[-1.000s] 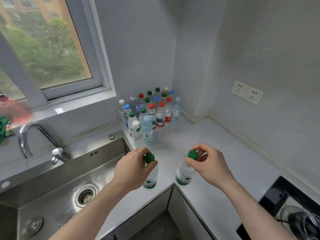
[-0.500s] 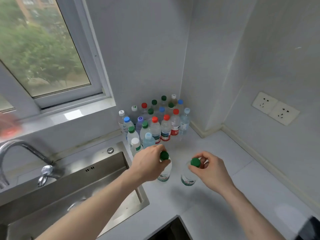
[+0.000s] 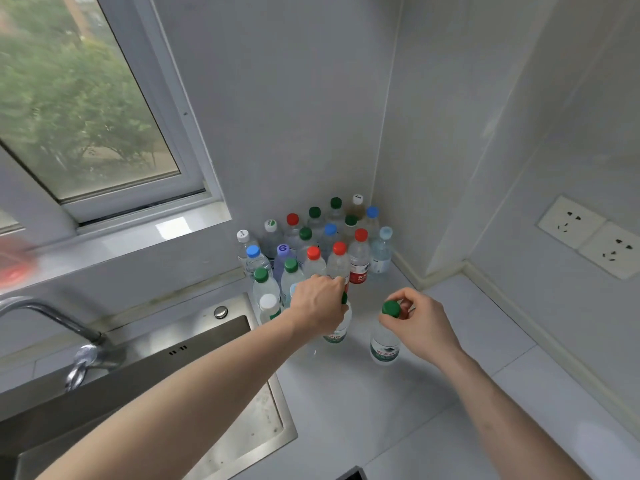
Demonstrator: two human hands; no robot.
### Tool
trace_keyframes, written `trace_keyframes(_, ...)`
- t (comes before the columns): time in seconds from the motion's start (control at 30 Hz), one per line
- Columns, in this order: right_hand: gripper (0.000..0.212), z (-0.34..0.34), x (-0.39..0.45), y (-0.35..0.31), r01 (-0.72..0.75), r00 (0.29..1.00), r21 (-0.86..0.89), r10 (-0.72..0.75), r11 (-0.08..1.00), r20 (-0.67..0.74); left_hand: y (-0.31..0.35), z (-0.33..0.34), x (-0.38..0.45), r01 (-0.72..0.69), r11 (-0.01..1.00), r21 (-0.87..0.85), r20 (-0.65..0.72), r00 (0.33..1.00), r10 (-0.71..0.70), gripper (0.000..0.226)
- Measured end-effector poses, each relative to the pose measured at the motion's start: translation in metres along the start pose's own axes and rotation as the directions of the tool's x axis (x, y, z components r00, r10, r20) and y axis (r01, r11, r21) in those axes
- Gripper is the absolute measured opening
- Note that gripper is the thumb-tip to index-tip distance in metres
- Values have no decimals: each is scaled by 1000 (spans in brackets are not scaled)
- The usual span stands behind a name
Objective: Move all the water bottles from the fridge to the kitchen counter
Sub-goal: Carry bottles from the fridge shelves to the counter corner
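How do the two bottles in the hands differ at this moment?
The left hand covers most of the cap of its bottle; the right hand pinches its bottle with the green cap fully visible. The left bottle is close against the bottle cluster; the right bottle stands apart. Both are clear, green-labelled, upright.

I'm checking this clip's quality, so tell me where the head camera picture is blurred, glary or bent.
Head view: the red thing at the left edge is smeared by blur; the trees outside the window look soft; a bright glare patch sits on the sill; the wide lens bends the wall corner; both green-capped bottles stay fairly sharp.
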State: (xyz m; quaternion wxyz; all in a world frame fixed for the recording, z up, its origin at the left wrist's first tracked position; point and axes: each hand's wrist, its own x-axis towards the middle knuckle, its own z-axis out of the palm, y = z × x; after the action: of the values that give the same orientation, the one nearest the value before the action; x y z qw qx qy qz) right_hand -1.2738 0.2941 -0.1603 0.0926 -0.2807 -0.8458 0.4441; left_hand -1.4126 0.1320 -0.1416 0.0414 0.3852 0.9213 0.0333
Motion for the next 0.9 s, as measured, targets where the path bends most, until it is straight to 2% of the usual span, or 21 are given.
trace_keyframes(0.27,20,15,42,-1,13,999,-30,-12,999,43,-14,9,35,56,990,133,61,996,-65,26)
trace_keyframes(0.6,20,43,91,-7,64,995,-112,-55,992,87,-24,9,59,120,968,220,66,988,-138,14)
trace_keyframes(0.9,21,66,121,-8,134,984,-148,-115,980,133,-37,6,68,93,970,226,65,992,-111,32)
